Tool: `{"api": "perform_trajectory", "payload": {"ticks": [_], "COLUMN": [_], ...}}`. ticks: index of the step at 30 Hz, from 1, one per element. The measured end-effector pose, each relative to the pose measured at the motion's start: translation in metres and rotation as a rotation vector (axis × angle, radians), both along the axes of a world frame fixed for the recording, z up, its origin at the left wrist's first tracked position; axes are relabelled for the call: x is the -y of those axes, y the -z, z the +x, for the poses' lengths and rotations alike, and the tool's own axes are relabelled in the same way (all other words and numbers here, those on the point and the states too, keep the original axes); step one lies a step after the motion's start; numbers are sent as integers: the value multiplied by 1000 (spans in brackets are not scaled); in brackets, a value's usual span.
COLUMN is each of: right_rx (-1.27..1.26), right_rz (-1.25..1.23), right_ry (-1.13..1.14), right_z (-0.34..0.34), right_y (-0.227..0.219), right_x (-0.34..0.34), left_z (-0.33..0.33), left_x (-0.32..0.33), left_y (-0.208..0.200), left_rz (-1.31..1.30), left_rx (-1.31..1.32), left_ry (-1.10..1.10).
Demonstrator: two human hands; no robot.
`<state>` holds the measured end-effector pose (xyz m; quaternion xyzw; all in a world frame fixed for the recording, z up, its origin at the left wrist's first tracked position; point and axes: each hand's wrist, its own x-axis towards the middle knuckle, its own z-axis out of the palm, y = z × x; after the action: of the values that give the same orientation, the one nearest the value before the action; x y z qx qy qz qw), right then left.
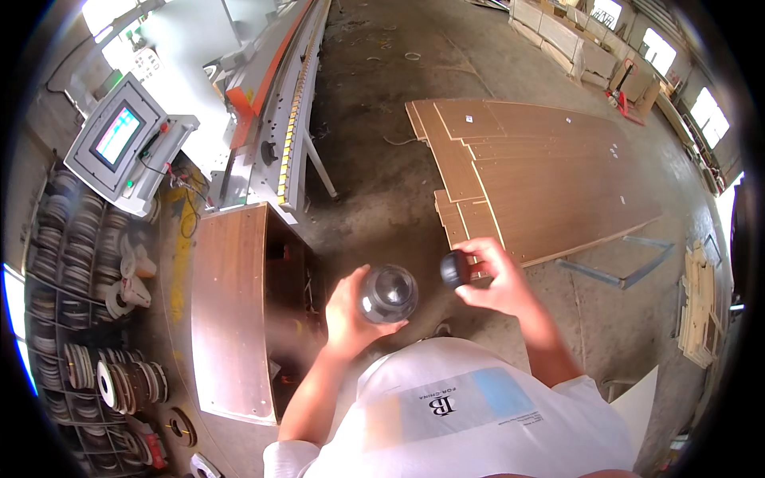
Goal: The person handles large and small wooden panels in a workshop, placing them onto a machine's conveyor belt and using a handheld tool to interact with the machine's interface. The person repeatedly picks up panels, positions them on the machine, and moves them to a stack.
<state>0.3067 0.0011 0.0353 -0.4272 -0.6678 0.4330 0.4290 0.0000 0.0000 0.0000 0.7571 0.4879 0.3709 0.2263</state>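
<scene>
My left hand [351,316] is wrapped round a clear jar or bottle [390,293], seen from above with its round mouth upward. Its contents are too dark to make out. A black round lid [455,269] sits between the fingers and thumb of my right hand [496,280], a little to the right of the jar and apart from it. Both hands are raised in front of my white shirt.
A wooden cabinet [231,311] with an open, cluttered side stands at my left. Beyond it are a long edge-banding machine [275,143] and its control screen [118,135]. Rolls of edging tape [80,247] fill a rack far left. Stacked brown panels [550,187] lie ahead right, near a metal frame [629,271].
</scene>
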Motion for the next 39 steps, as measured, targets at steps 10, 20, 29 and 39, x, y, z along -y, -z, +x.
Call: {"api": "perform_trajectory", "payload": {"ticks": [10,20,29,39], "right_rx": [542,728,1025,731], "right_rz": [191,217,103,571], "right_ry": [-512,-512,-292,-123], "right_z": [-96,-113,-119,-102], "right_y": [6,2,10,22], "right_x": [-17,-16,-13,-23], "left_z": [-9,-6,-2,8], "left_x": [38,52,48,52], "left_y": [80,76,74,83], "left_rz": [-170,-83,-85,-32], "left_rx": [-112,-93,-76,-80], "left_ry": [-80,-133,-90,-68]}}
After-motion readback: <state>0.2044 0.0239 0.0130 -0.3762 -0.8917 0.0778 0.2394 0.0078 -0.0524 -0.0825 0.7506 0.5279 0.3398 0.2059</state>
